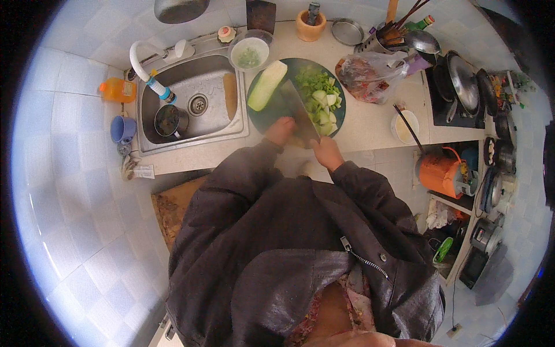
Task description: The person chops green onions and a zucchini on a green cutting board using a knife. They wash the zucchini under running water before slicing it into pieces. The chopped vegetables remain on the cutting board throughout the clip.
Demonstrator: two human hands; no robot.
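Note:
My right hand [328, 154] grips the handle of a cleaver. Its broad blade [299, 110] lies slanted over a round dark green cutting board [256, 116]. Close to the blade's left side is my left hand [282, 130], its fingers curled; whatever may be under them is hidden. A long peeled pale green gourd [268, 86] rests on the board's left part. Chunks of cut gourd [324, 113] are heaped to the right of the blade, with chopped greens [310, 80] behind them. Haze softens the view around the board.
Left of the board is a steel sink [212, 82] with a pot [171, 120] in it. A bowl of chopped greens [249, 53] stands at the sink's back corner. Rightward are a plastic bag [373, 78], a white bowl [404, 126] and a stove [455, 117] bearing a wok.

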